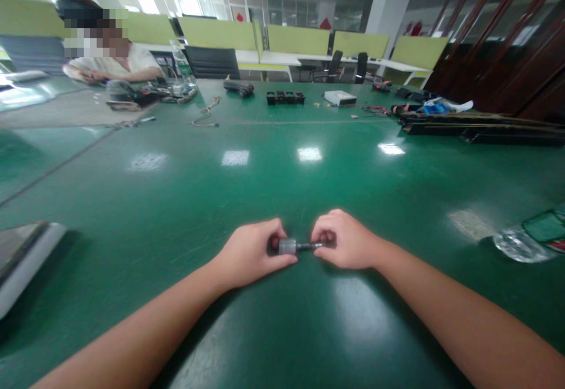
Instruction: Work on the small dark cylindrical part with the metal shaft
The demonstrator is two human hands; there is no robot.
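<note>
Between my hands, just above or on the green table (273, 189), lies a small object with a grey cylinder and a thin dark shaft (288, 246). Its kind is too small and blurred to tell. My left hand (251, 252) is closed around the thick cylinder end, thumb below and fingers above. My right hand (346, 239) pinches the thin shaft at its far right end, fingers curled. The shaft runs level from one hand to the other. Parts of both ends are hidden inside the fingers.
A flat grey-edged device (33, 259) lies at left, a clear plastic bottle (523, 242) at right. Along the far side are a black block (285, 98), a silver box (339, 98), cables (205, 115) and long black strips (481, 127). Another person (112, 53) sits at far left.
</note>
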